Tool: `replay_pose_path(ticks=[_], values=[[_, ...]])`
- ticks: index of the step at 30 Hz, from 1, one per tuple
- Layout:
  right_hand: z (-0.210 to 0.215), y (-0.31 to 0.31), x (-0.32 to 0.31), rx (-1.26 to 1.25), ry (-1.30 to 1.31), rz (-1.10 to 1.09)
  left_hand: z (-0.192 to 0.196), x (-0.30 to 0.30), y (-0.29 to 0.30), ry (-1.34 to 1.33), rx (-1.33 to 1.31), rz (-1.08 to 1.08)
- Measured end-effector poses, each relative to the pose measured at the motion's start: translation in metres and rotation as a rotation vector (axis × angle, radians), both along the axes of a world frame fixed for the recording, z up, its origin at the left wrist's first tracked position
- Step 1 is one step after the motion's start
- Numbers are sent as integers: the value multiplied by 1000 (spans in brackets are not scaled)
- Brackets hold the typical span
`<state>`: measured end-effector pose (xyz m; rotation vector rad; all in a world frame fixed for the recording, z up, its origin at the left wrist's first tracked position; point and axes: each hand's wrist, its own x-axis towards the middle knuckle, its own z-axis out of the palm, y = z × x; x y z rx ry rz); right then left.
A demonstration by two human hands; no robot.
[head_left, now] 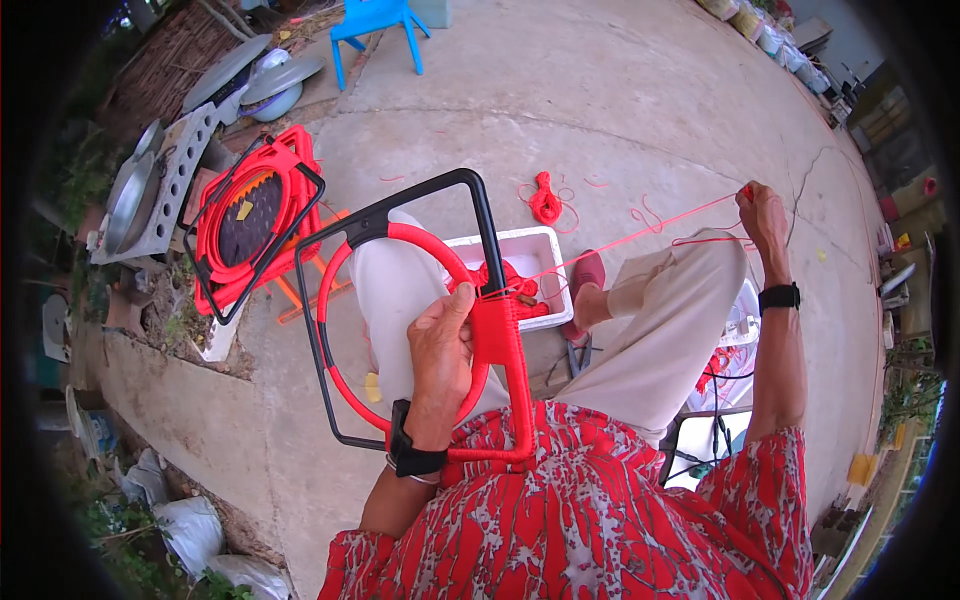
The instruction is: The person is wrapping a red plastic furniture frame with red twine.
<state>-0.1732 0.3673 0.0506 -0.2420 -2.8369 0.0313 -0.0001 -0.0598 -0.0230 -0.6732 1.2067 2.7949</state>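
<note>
My left hand (440,350) is closed round a black square frame (420,195) with a ring inside it. Red cord is wound tightly over the ring, one corner and part of the sides; the rest of the frame is bare black. From beside my left thumb a red cord (650,228) runs straight and taut to my right hand (765,222), which is raised out to the right with its fingers closed on it. A loose tail of cord hangs near that hand. Beneath the frame, between my legs, a white foam box (548,245) holds more red cord.
Similar red-wrapped frames (300,150) are stacked on an orange stand at the left. A red cord bundle (545,200) lies on the concrete ahead. At the far side stands a blue chair (378,20). A clear tub (742,335) sits beside my right leg.
</note>
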Motion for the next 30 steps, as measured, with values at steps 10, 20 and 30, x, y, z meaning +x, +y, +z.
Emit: replay_pose_path(ticks=[10, 20, 30], values=[[-10, -131, 45, -555, -233, 588, -8, 11, -8, 114, -4, 31], [-56, -261, 126, -1408, -485, 633, -1, 3, 2, 72, 2, 40], [-35, -216, 103, -964, -441, 594, -2, 3, 5, 24, 3, 54]])
